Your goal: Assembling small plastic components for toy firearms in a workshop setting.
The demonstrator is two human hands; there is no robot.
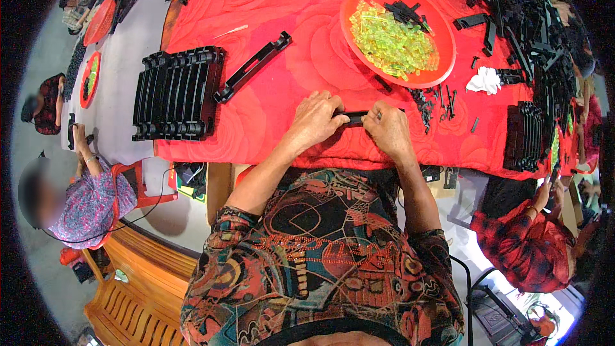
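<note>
Red quilted cloth; 2 hands pinch slim black plastic bar.

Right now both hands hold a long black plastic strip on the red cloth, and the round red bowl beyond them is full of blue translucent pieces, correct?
Not quite. The head view shows the round red bowl filled with yellow-green translucent pieces, not blue, plus a few black parts. The rest stands: left hand and right hand hold the long black plastic strip on the red cloth.

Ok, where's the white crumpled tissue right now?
In the head view the white crumpled tissue lies on the red tablecloth, right of the round red plastic bowl, ahead of the right hand.
</note>
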